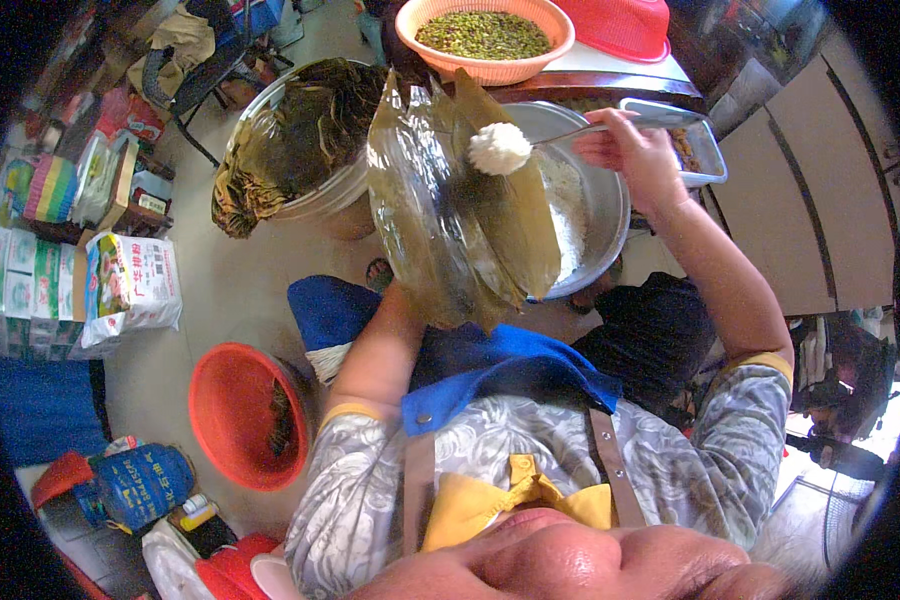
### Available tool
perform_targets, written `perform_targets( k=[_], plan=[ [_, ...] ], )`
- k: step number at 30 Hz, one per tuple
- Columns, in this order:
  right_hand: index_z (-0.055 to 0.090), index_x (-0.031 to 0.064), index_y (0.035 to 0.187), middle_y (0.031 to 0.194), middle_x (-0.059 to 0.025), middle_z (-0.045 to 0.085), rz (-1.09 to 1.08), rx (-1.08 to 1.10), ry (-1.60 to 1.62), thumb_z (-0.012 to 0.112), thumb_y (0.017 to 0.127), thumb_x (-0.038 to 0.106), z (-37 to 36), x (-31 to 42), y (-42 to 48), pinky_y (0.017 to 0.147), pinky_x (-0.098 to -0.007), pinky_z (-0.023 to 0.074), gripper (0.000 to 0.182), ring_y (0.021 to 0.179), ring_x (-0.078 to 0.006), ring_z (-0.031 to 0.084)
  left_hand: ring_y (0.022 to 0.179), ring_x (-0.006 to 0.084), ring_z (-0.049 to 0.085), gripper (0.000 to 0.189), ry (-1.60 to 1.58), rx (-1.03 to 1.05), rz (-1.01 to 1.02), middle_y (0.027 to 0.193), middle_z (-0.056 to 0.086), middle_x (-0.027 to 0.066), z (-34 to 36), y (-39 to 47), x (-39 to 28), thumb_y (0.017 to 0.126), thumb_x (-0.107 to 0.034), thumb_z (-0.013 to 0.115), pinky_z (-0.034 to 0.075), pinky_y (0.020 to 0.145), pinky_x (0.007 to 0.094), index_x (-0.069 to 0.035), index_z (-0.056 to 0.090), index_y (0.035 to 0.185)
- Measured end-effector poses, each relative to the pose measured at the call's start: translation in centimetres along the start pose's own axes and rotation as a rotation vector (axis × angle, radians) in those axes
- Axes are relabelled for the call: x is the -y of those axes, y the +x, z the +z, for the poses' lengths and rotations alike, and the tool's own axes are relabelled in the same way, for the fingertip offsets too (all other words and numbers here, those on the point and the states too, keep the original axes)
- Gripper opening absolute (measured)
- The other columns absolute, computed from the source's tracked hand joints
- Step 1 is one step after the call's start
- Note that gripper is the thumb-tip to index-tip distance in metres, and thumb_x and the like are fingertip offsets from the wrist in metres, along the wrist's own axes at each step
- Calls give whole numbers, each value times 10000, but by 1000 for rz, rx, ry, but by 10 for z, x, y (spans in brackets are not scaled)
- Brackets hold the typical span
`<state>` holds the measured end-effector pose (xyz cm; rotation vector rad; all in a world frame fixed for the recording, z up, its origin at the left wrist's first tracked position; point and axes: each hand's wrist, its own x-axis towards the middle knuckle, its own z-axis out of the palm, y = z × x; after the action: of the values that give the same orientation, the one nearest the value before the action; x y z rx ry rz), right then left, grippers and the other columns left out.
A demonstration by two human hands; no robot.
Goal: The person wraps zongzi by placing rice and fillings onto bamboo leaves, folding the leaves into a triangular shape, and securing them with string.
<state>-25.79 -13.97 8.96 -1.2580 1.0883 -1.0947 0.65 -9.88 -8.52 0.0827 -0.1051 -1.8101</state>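
Wide green-brown leaves (461, 217) are spread out in front of me, overlapping and wet. My left hand is hidden beneath them; only its forearm shows, reaching under their near side. My right hand (630, 154) is closed on the handle of a metal spoon (559, 138). The spoon's end bears a heaped ball of white rice (500, 148), over the leaves' upper right part. Behind and right of the leaves stands a large metal basin (616, 217) with white grains (570, 225) inside.
A tub of soaked leaves (300, 135) stands at the upper left. An orange basket (487, 72) of green split beans, a red basket (619, 26) and a clear container (712, 178) with brown pieces lie at the top. A red bucket (221, 420) stands on the floor.
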Motion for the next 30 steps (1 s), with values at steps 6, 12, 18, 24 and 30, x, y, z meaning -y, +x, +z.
perform_targets(
  k=[6,12,18,24,30],
  plan=[
    [608,8,1038,962,-145,659,-925,552,-1033,575,829,76,38,-11,-30,745,-341,545,223,877,-268,655,982,241,532,543,-19,34,-3,1150,527,113,-1,9,6,941,-513,341,473,880,387,-94,427,1276],
    [626,21,990,910,-119,674,-925,204,-764,528,892,85,39,-5,-33,708,-319,550,153,822,-254,665,974,240,536,547,-34,55,11,1141,530,115,-1,15,2,942,-519,336,478,875,387,-92,429,1272],
    [611,-44,991,811,-125,662,-146,11,26,434,980,212,50,-34,-12,664,-296,550,312,709,-162,650,966,239,540,550,-43,57,11,1132,533,116,-4,22,-1,942,-524,331,482,870,386,-91,431,1267],
    [575,-38,1046,868,-141,655,-78,59,188,425,980,241,52,-37,-8,712,-314,540,322,768,-201,651,958,237,544,554,-46,41,13,1124,536,118,-15,28,-5,942,-529,326,487,865,386,-89,433,1263],
    [580,-28,1045,869,-122,654,-121,73,129,443,974,237,56,-42,-11,704,-326,545,307,757,-199,655,950,236,548,558,-49,32,41,1115,538,120,-36,37,-11,943,-534,321,492,860,386,-88,435,1258]
  ],
)
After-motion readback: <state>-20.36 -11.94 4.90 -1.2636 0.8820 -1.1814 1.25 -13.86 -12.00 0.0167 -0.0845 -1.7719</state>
